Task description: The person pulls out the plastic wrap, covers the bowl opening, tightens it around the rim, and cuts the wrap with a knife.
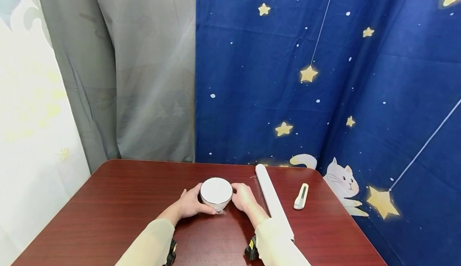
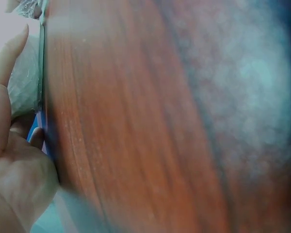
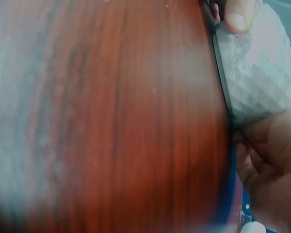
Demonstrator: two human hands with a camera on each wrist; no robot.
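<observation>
A white bowl [image 1: 216, 191] with a dark rim and faceted sides [image 3: 264, 82] stands upright on the table, clear cling film [image 3: 238, 53] clinging to its side. My left hand [image 1: 191, 203] grips the bowl from the left, with the thumb across its near side, by a small bunch of film. On the right, my right hand [image 1: 245, 197] has its fingers curled at the rim and pinches the film's edge there. Its palm side and folded fingers show beside the bowl in the right wrist view. The left wrist view catches the left thumb [image 2: 17, 48] lying against the film-covered side.
A long white roll of film [image 1: 274, 202] lies to the right of my right hand, reaching along the forearm. Farther right lies a white utility knife [image 1: 301, 196]. Curtains [image 1: 259, 77] hang behind the dark red wooden table [image 1: 144, 186].
</observation>
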